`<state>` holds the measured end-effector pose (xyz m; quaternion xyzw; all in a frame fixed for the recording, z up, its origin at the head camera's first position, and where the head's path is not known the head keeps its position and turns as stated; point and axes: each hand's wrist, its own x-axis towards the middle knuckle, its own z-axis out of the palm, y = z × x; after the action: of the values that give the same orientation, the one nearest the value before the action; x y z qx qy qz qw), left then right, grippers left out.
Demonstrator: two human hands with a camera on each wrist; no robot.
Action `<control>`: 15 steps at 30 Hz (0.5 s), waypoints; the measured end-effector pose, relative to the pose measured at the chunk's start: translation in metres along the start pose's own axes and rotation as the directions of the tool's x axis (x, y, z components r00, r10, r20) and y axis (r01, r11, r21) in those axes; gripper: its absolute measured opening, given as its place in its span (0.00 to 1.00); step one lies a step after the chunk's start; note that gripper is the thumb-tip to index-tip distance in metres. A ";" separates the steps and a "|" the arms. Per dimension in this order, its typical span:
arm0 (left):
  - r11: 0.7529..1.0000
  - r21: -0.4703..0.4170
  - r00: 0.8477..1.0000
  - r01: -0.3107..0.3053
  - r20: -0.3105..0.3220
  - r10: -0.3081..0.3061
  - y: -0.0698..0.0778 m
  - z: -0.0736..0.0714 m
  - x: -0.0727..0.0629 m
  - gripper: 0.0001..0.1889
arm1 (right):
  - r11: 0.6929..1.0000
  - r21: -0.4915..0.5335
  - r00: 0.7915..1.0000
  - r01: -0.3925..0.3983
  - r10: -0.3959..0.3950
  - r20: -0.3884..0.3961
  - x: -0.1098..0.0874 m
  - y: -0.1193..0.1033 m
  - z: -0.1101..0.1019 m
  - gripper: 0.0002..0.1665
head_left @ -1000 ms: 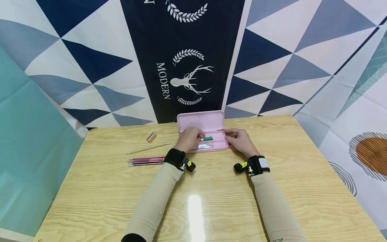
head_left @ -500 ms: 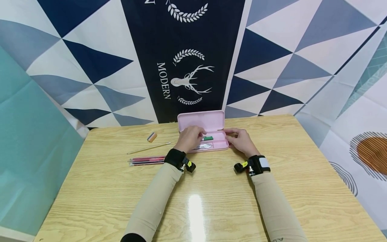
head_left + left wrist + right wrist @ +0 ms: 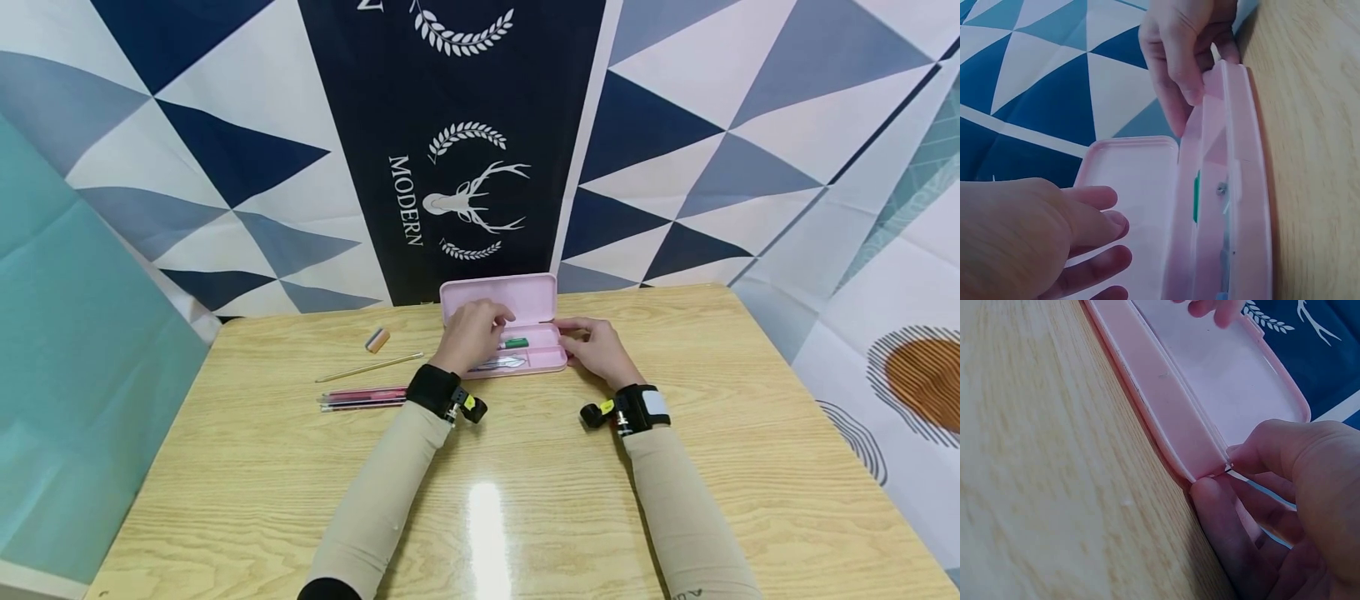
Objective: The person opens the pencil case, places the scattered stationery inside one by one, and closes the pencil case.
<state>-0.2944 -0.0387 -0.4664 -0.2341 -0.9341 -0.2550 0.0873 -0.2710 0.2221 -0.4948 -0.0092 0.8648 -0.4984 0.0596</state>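
Observation:
A pink pencil case (image 3: 498,298) stands at the back of the table, its lid raised against the wall. My left hand (image 3: 471,336) hovers over its left part, fingers loosely bent and holding nothing; in the left wrist view those fingers (image 3: 1094,225) overlap the inside of the lid. At the case's right end, my right hand (image 3: 596,350) grips the corner between thumb and fingers (image 3: 1213,497). Inside lie a green-capped pen (image 3: 515,342), partly hidden by my left hand, and a silver metal item (image 3: 502,362) in the front compartment.
Left of the case are a small eraser (image 3: 377,340) in a striped sleeve, a thin wooden pencil (image 3: 371,367) and a row of several red and dark pencils (image 3: 363,398), partly covered by my left wrist. A patterned cloth wall (image 3: 472,208) rises right behind the table.
My left hand has risen slightly and moved back from the green-capped pen toward the lid. The right hand keeps its hold on the case's end.

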 end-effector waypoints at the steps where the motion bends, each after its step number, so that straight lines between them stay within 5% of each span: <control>1: 1.000 -0.001 1.000 0.004 0.004 -0.004 0.006 -0.007 -0.003 0.13 | 1.000 0.001 1.000 0.001 -0.001 0.000 0.000 0.000 0.000 0.24; 6: 1.000 -0.004 0.999 0.026 0.018 -0.026 0.023 -0.029 -0.013 0.12 | 1.000 0.000 1.000 -0.004 0.004 -0.004 0.001 0.000 0.000 0.24; 15: 0.997 -0.031 0.998 0.064 0.000 -0.064 0.016 -0.029 -0.022 0.12 | 1.000 0.000 1.000 -0.008 0.008 -0.002 0.000 -0.001 0.001 0.24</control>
<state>-0.2665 -0.0502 -0.4413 -0.2054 -0.9369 -0.2723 0.0761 -0.2706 0.2213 -0.4945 -0.0052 0.8648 -0.4983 0.0609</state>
